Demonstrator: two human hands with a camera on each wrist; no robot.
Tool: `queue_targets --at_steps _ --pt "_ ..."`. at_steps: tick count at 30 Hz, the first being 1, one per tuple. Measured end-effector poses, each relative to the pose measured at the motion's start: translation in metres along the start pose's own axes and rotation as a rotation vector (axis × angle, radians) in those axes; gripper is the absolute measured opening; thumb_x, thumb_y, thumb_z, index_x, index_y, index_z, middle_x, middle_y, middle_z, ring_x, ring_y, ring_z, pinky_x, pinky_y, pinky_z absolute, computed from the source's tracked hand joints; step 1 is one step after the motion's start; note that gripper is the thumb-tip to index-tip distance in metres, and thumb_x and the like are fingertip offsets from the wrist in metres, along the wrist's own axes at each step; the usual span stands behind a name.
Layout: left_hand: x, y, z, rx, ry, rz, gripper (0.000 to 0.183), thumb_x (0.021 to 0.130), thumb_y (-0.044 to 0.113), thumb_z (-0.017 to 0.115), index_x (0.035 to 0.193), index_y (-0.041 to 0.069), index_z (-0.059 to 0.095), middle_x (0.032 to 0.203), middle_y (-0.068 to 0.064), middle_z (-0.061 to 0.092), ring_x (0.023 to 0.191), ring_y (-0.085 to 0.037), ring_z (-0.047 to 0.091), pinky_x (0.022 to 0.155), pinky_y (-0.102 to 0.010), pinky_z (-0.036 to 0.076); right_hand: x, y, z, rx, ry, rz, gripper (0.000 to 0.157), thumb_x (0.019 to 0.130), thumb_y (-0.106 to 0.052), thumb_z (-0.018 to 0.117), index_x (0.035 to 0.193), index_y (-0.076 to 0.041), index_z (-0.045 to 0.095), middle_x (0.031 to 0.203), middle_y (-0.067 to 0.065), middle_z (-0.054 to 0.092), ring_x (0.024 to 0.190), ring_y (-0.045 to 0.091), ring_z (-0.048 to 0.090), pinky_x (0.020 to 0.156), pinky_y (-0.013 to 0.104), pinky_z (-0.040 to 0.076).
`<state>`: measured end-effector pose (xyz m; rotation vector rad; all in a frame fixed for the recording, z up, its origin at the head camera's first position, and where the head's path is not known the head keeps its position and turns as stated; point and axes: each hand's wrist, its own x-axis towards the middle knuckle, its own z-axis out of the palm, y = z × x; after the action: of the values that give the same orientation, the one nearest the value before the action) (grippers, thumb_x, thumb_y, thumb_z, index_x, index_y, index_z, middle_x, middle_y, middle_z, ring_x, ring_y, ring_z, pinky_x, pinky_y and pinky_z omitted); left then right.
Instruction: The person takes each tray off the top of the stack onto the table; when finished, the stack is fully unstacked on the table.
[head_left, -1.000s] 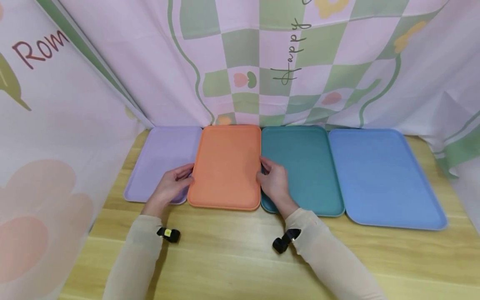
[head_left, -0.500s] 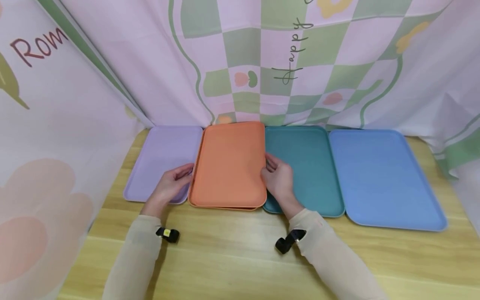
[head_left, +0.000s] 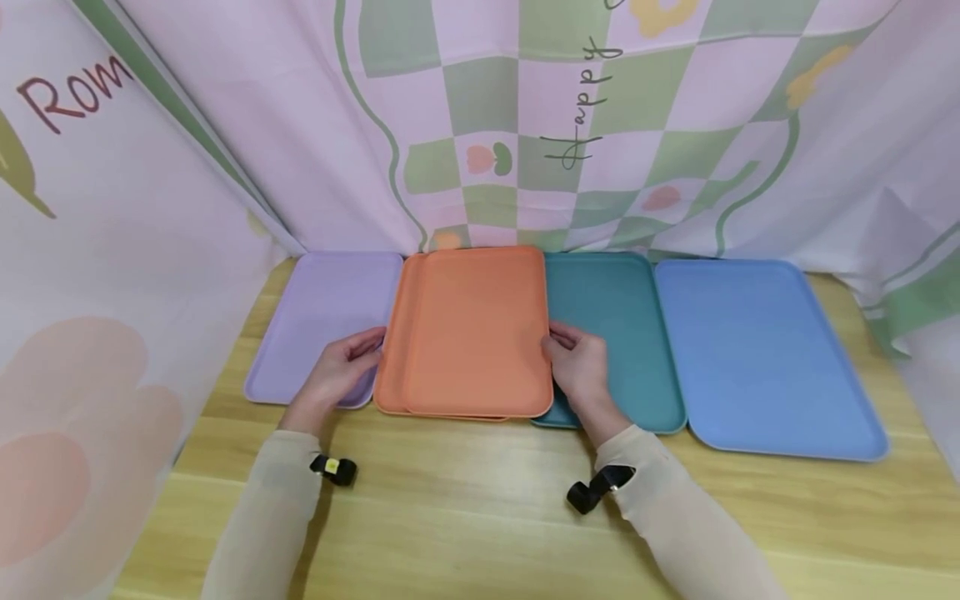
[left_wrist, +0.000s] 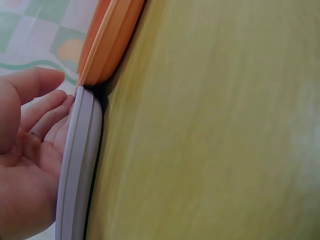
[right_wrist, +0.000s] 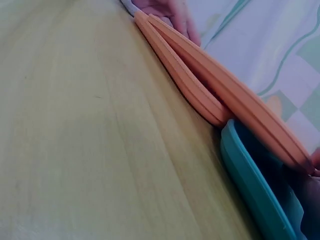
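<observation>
Two orange trays overlap in the middle of the head view. The upper orange tray [head_left: 480, 333] lies offset to the right over the lower orange tray [head_left: 397, 350], whose left strip shows. My right hand [head_left: 581, 371] pinches the upper tray's right edge above the teal tray [head_left: 618, 333]. In the right wrist view the upper orange tray [right_wrist: 235, 95] slants upward from the lower one, its right side raised over the teal rim. Fingers loosely bent, my left hand [head_left: 341, 371] rests over the purple tray [head_left: 322, 300], fingertips right at the lower orange tray's left edge.
A larger blue tray [head_left: 765, 350] lies at the right end of the row. All trays stand on a wooden table [head_left: 450, 500], against a patterned curtain [head_left: 480, 108] behind. Another curtain [head_left: 112, 275] hangs along the left.
My right hand has slid right with the upper orange tray, uncovering the left strip of the orange tray beneath and covering more of the teal tray. The left hand stays in place.
</observation>
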<state>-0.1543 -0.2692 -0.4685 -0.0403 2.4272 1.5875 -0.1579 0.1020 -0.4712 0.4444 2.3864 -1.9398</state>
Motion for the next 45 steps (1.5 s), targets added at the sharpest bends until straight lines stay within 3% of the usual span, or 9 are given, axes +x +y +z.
queue_targets --at_steps 2,6,11,14,20,29,34,39,45 --pt "0.0 -0.001 0.0 -0.019 -0.008 0.007 0.054 0.107 0.004 0.061 0.159 -0.003 0.049 0.163 -0.024 0.049 0.156 -0.037 0.046 0.116 -0.023 0.05 0.0 0.0 -0.001 0.017 0.032 -0.003 0.036 0.103 -0.009 0.065 0.138 0.001 0.073 0.133 0.029 0.074 0.121 0.037 0.074 0.077 0.012 0.058" --pt "0.0 -0.002 -0.001 -0.036 -0.02 0.009 0.056 0.106 0.001 0.062 0.16 -0.003 0.048 0.164 -0.025 0.048 0.156 -0.038 0.044 0.108 -0.012 0.05 0.001 0.002 -0.006 0.048 0.072 0.0 0.035 0.105 -0.009 0.064 0.137 0.0 0.073 0.132 0.028 0.074 0.114 0.03 0.076 0.074 0.01 0.057" --pt "-0.001 -0.001 -0.001 -0.022 -0.021 0.002 0.056 0.106 0.002 0.062 0.16 -0.002 0.048 0.165 -0.023 0.048 0.157 -0.037 0.045 0.116 -0.022 0.049 0.002 0.003 -0.014 0.091 0.121 0.004 0.034 0.103 -0.008 0.064 0.134 0.001 0.075 0.129 0.03 0.075 0.086 0.0 0.072 0.072 0.009 0.057" --pt "-0.001 -0.001 -0.001 0.001 -0.015 -0.002 0.056 0.106 0.004 0.062 0.16 0.0 0.048 0.164 -0.022 0.049 0.156 -0.036 0.046 0.122 -0.034 0.047 0.002 0.001 -0.019 0.107 0.138 0.003 0.034 0.103 -0.008 0.064 0.134 0.001 0.075 0.129 0.031 0.074 0.078 -0.009 0.067 0.072 0.009 0.057" --pt "-0.001 0.0 -0.001 0.016 -0.004 -0.009 0.055 0.107 0.006 0.062 0.16 0.001 0.05 0.164 -0.022 0.05 0.156 -0.036 0.046 0.128 -0.048 0.041 0.002 -0.004 -0.035 0.059 0.113 -0.005 0.034 0.104 -0.01 0.066 0.135 -0.001 0.075 0.131 0.029 0.074 0.08 -0.012 0.067 0.074 0.008 0.056" --pt "-0.001 0.002 -0.001 -0.01 0.001 -0.019 0.056 0.106 0.007 0.064 0.16 0.002 0.05 0.164 -0.021 0.05 0.156 -0.036 0.046 0.129 -0.049 0.039 0.003 -0.011 -0.058 0.011 0.043 0.022 0.037 0.106 -0.021 0.07 0.14 -0.008 0.074 0.131 0.02 0.076 0.081 -0.008 0.071 0.074 0.014 0.06" --pt "0.0 0.002 -0.001 -0.005 -0.001 -0.019 0.056 0.107 0.007 0.063 0.16 0.001 0.05 0.164 -0.022 0.05 0.156 -0.036 0.046 0.128 -0.05 0.04 0.005 -0.011 -0.071 0.045 0.003 0.018 0.039 0.106 -0.017 0.07 0.142 -0.004 0.07 0.123 0.004 0.081 0.087 -0.011 0.071 0.079 0.012 0.06" --pt "0.0 0.002 0.0 -0.025 -0.015 -0.028 0.057 0.106 0.004 0.063 0.161 0.0 0.047 0.166 -0.022 0.047 0.158 -0.036 0.044 0.125 -0.04 0.044 0.008 -0.008 -0.084 0.048 -0.075 -0.002 0.043 0.106 -0.016 0.069 0.146 0.0 0.066 0.102 -0.019 0.079 0.09 -0.012 0.072 0.081 0.013 0.061" --pt "0.001 0.001 0.001 -0.089 -0.039 -0.026 0.06 0.105 -0.003 0.061 0.162 -0.004 0.043 0.168 -0.025 0.042 0.16 -0.038 0.039 0.115 -0.019 0.049 0.012 -0.003 -0.098 0.034 -0.164 0.003 0.048 0.106 -0.02 0.07 0.15 0.0 0.063 0.094 -0.028 0.076 0.089 -0.007 0.074 0.079 0.016 0.063"
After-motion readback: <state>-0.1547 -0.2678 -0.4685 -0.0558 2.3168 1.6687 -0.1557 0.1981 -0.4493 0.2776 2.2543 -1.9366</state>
